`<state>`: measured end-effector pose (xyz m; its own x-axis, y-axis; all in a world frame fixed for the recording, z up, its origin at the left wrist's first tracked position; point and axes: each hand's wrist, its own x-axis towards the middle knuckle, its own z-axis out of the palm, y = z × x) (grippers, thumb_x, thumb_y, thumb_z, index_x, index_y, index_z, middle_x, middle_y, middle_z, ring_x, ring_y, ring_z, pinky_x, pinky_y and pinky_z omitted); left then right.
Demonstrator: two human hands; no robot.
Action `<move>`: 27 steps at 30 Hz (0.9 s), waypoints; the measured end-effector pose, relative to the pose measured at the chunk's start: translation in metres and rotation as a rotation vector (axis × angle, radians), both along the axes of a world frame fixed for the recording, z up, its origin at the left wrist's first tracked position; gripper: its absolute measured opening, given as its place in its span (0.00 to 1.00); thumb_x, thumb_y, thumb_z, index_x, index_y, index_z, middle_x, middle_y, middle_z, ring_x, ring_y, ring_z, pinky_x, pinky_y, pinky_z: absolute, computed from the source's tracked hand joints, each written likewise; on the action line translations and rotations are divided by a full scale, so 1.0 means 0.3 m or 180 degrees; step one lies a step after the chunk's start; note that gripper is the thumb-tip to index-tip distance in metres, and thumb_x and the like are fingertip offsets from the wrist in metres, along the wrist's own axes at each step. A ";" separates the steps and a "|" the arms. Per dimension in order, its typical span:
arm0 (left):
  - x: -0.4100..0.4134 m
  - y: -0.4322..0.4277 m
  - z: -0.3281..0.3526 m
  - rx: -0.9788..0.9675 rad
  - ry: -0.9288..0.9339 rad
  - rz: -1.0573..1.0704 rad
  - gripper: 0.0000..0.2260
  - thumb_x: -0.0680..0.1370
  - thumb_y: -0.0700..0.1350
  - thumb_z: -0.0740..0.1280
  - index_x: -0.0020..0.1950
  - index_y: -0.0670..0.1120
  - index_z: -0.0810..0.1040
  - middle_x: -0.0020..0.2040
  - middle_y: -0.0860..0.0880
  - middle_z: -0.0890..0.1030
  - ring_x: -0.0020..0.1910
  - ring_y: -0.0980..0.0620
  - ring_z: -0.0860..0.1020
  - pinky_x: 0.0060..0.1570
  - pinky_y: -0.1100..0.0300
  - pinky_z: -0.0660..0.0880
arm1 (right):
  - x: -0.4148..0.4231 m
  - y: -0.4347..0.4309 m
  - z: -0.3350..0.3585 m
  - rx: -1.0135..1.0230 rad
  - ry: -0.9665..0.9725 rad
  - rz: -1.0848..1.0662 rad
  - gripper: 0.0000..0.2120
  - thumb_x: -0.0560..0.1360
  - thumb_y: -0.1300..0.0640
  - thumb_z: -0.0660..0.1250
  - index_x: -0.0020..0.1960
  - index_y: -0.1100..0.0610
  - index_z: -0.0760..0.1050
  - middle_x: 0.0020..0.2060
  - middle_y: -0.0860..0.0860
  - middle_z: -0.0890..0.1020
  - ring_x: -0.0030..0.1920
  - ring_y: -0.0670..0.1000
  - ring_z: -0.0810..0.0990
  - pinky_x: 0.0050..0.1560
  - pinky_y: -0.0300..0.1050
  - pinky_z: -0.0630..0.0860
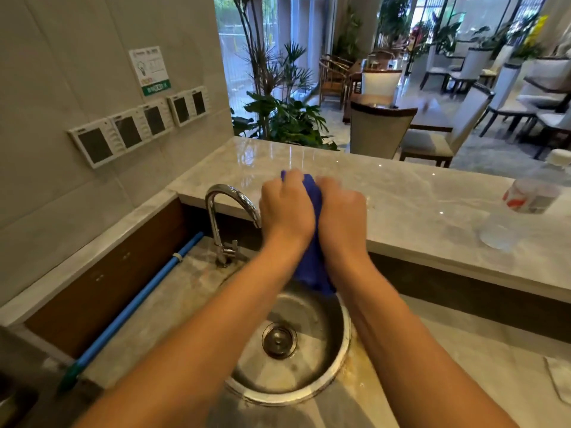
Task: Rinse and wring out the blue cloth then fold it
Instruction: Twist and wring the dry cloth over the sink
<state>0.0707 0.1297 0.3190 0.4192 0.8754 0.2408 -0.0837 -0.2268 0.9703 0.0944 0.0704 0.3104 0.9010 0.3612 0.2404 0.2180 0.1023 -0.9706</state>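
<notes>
The blue cloth (313, 267) is bunched into a thick roll above the round steel sink (324, 384). My left hand (285, 208) grips its upper part from the left, and my right hand (341, 211) grips it from the right, knuckles side by side. The cloth's lower end hangs down between my wrists, over the sink's far rim. A small blue tip shows above my left hand. The chrome tap (228, 196) curves toward my left hand; I see no water running from it.
A raised marble counter (417, 211) runs behind the sink, with a clear plastic bottle (525, 205) lying at its right end. A blue pole (129, 307) lies along the left ledge. A white cloth (560, 381) sits at the right edge. Wall switch panels are at left.
</notes>
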 end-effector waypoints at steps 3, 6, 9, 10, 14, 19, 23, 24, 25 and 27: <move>-0.057 -0.097 -0.090 0.0348 -0.0159 -0.0225 0.19 0.77 0.50 0.57 0.26 0.50 0.72 0.22 0.51 0.71 0.24 0.55 0.66 0.31 0.54 0.63 | 0.072 0.006 0.031 0.0003 -0.0037 -0.0113 0.17 0.80 0.61 0.59 0.32 0.57 0.69 0.26 0.53 0.68 0.25 0.43 0.63 0.24 0.34 0.62; -0.019 0.031 -0.036 0.0143 0.0009 0.0029 0.21 0.76 0.46 0.60 0.23 0.44 0.70 0.23 0.44 0.71 0.28 0.44 0.70 0.34 0.51 0.64 | -0.016 0.015 -0.054 -0.0133 0.0210 0.0198 0.16 0.81 0.60 0.58 0.35 0.60 0.73 0.29 0.58 0.69 0.30 0.53 0.65 0.30 0.44 0.63; -0.009 0.026 -0.047 0.0053 -0.0217 0.0189 0.24 0.78 0.45 0.60 0.21 0.48 0.66 0.20 0.52 0.67 0.22 0.59 0.64 0.33 0.52 0.59 | -0.007 0.030 -0.020 -0.0228 0.0227 0.0111 0.18 0.79 0.60 0.59 0.31 0.61 0.70 0.26 0.58 0.67 0.27 0.48 0.65 0.29 0.42 0.62; -0.019 -0.024 -0.084 0.0220 -0.0259 0.0108 0.23 0.78 0.46 0.59 0.22 0.48 0.66 0.20 0.53 0.68 0.22 0.60 0.64 0.31 0.53 0.60 | 0.033 0.031 0.006 -0.0209 0.0128 -0.0072 0.20 0.79 0.61 0.59 0.28 0.59 0.67 0.23 0.55 0.66 0.23 0.44 0.63 0.26 0.37 0.61; -0.034 -0.004 -0.075 0.0586 0.0205 -0.0110 0.20 0.74 0.49 0.57 0.24 0.44 0.70 0.24 0.44 0.74 0.28 0.46 0.75 0.31 0.53 0.64 | 0.025 0.017 -0.043 -0.0364 0.0078 -0.0010 0.19 0.81 0.62 0.58 0.31 0.57 0.69 0.30 0.60 0.73 0.33 0.48 0.70 0.33 0.43 0.68; -0.029 -0.026 -0.079 0.0334 -0.0281 -0.0086 0.20 0.74 0.48 0.58 0.21 0.49 0.66 0.19 0.54 0.64 0.24 0.56 0.61 0.31 0.52 0.59 | 0.058 0.038 -0.009 -0.0320 0.0324 -0.0043 0.19 0.80 0.60 0.58 0.29 0.57 0.65 0.25 0.55 0.68 0.27 0.48 0.66 0.30 0.43 0.63; -0.028 -0.003 -0.104 0.0258 0.0284 -0.0117 0.18 0.71 0.50 0.57 0.26 0.43 0.75 0.24 0.44 0.74 0.30 0.42 0.73 0.34 0.50 0.64 | 0.037 0.019 -0.069 -0.0407 0.0294 0.0049 0.19 0.80 0.61 0.58 0.30 0.59 0.67 0.23 0.53 0.69 0.24 0.44 0.67 0.28 0.39 0.65; -0.017 0.040 -0.077 0.0037 0.0271 -0.0058 0.17 0.70 0.50 0.57 0.24 0.43 0.75 0.23 0.43 0.72 0.32 0.37 0.69 0.35 0.49 0.64 | -0.004 0.017 -0.107 -0.0484 0.0357 0.0226 0.17 0.80 0.60 0.58 0.33 0.61 0.70 0.27 0.57 0.70 0.29 0.50 0.68 0.32 0.45 0.65; -0.006 0.066 -0.056 -0.0125 0.0152 -0.0072 0.18 0.69 0.49 0.57 0.20 0.46 0.72 0.20 0.46 0.68 0.30 0.40 0.65 0.35 0.48 0.64 | -0.020 0.017 -0.126 -0.0504 0.0423 0.0305 0.16 0.80 0.59 0.58 0.35 0.62 0.71 0.30 0.58 0.70 0.33 0.54 0.66 0.35 0.50 0.64; -0.011 0.032 -0.065 -0.0150 -0.0194 -0.0131 0.18 0.70 0.49 0.58 0.19 0.48 0.68 0.18 0.52 0.63 0.29 0.48 0.62 0.33 0.49 0.64 | 0.031 0.023 -0.085 -0.0548 0.0408 0.0087 0.19 0.80 0.59 0.58 0.30 0.58 0.67 0.28 0.58 0.68 0.33 0.54 0.67 0.36 0.52 0.65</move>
